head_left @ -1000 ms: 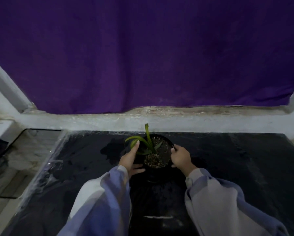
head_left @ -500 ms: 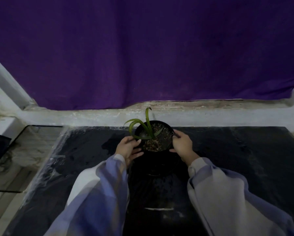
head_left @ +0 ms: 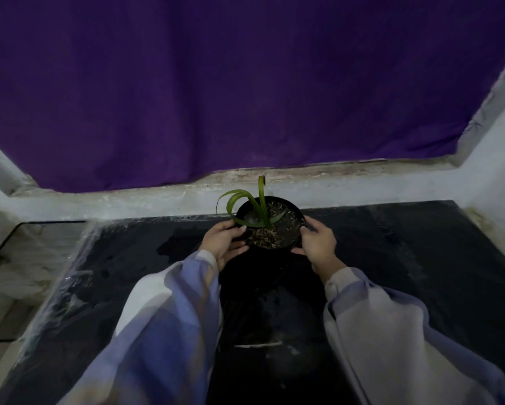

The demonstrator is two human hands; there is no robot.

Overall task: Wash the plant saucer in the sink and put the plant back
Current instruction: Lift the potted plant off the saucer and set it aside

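Observation:
A black plant pot (head_left: 274, 260) with soil and a few green leaves (head_left: 247, 204) is held above the dark counter (head_left: 420, 273). My left hand (head_left: 223, 241) grips the pot's left side at the rim. On the pot's right side, my right hand (head_left: 318, 241) grips it with fingers curled round the rim. Whatever lies under the pot is lost in darkness; I cannot make out a saucer.
A purple cloth (head_left: 245, 83) hangs behind a pale ledge (head_left: 128, 200) at the counter's back. A white wall (head_left: 496, 159) bounds the right side. To the left lies a lower grey surface (head_left: 20, 264). A small pale streak (head_left: 257, 344) marks the counter near me.
Both hands closed on the pot and lifted it up and away from me; the left hand went from flat beside the pot to gripping it.

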